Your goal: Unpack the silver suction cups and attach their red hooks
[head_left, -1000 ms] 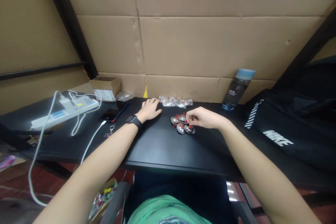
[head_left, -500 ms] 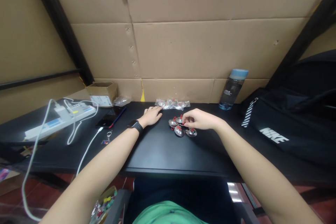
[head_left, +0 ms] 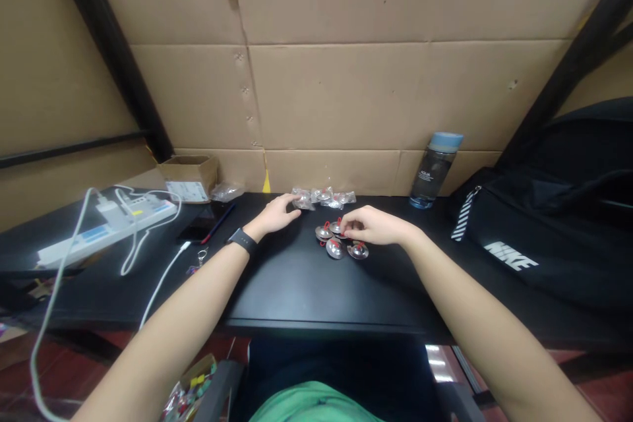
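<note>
Several small metal finger cymbals (head_left: 334,248) with red loops lie grouped on the black desk. Over the group's right side is my right hand (head_left: 376,225), thumb and fingers pinched at a cymbal whose red loop shows by the fingertips; the hand partly hides it. My left hand (head_left: 277,214), with a black watch (head_left: 242,241) on its wrist, has its fingers stretched out. Its fingertips are at the left one of several clear plastic packets (head_left: 303,198) with shiny contents; I cannot tell if they touch.
A water bottle (head_left: 435,170) and a black bag (head_left: 544,231) stand on the right. On the left are a power strip (head_left: 106,232) with white cables, a phone (head_left: 198,227), a keychain (head_left: 200,257) and a small cardboard box (head_left: 190,178). Cardboard (head_left: 336,92) walls the back.
My left hand has moved slightly toward the plastic packets, and the left packet has shifted a little. My right hand stays at the cymbals. The view has shifted slightly.
</note>
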`<state>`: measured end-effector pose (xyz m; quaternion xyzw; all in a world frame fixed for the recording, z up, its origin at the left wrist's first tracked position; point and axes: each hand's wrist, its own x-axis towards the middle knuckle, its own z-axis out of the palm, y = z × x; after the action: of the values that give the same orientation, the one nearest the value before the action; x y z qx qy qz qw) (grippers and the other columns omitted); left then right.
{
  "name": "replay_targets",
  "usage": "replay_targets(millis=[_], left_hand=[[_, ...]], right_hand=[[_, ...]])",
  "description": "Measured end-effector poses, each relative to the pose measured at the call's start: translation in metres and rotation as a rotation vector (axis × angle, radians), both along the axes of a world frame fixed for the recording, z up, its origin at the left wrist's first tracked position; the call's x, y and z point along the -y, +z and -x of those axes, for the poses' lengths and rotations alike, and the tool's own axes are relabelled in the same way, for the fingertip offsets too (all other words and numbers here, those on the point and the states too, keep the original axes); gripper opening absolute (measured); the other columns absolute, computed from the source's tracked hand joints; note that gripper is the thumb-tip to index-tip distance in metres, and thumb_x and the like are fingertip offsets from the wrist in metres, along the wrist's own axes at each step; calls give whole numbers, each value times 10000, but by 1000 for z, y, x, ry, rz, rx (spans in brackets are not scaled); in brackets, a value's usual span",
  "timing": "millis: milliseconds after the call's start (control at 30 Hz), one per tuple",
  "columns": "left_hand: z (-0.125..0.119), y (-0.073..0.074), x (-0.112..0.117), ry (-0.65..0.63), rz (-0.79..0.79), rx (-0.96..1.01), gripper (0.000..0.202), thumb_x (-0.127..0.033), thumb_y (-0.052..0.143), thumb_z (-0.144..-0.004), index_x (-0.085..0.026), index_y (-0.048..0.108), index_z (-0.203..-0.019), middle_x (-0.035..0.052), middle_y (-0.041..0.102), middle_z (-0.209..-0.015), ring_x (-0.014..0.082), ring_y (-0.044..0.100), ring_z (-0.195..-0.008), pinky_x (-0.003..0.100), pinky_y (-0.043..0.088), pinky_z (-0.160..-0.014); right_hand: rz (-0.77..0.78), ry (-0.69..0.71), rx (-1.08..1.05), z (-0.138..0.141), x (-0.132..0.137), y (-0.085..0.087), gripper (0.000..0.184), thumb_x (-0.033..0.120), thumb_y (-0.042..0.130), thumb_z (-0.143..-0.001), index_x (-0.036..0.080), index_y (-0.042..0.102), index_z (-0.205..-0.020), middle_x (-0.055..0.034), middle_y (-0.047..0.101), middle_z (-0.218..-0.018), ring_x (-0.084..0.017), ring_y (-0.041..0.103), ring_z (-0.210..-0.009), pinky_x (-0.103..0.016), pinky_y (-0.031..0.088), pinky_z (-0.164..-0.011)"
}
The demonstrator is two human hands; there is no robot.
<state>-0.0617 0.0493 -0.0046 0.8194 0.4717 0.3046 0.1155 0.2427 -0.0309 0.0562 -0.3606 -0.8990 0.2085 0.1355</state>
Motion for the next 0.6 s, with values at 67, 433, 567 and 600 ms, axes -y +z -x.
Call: replay_targets(millis=[67, 433, 567, 600], left_hand=[[1, 4, 2, -38, 12, 59, 543, -339, 651, -846, -192, 602, -1367, 105, 616, -1389, 270, 589, -1269, 395, 433, -1121], [-9, 23, 21, -193, 0, 242, 526, -292, 663, -832, -210, 609, -1349, 90, 609, -1404, 270, 548, -1318, 462, 379, -1172], [-19, 30, 33, -269, -27, 265, 547, -265, 672, -835, -217, 591, -1374, 84, 595, -1419, 259, 538, -1327, 440, 376, -1174], [-21, 30, 35, -290, -32, 268, 553, -258, 674, -835, -217, 587, -1379, 83, 596, -1418, 256, 538, -1328, 434, 376, -1175]], right_hand=[[-8, 0, -5, 0, 0, -1, 162, 208, 616, -867, 181, 730, -979, -29, 745, -861, -153, 654, -730, -242, 461, -665], [-320, -95, -186, 19, -3, -18, 247, 149, 597, -879, 179, 678, -1110, -86, 675, -1056, -197, 616, -914, -328, 495, -827], [-336, -99, -239, 22, 0, -21, 474, 240, 613, -921, 256, 538, -1388, -116, 578, -1288, -230, 594, -1069, -399, 509, -939], [-337, -91, -236, 22, 1, -21, 501, 265, 616, -928, 275, 513, -1418, -117, 556, -1322, -242, 578, -1129, -421, 495, -985]])
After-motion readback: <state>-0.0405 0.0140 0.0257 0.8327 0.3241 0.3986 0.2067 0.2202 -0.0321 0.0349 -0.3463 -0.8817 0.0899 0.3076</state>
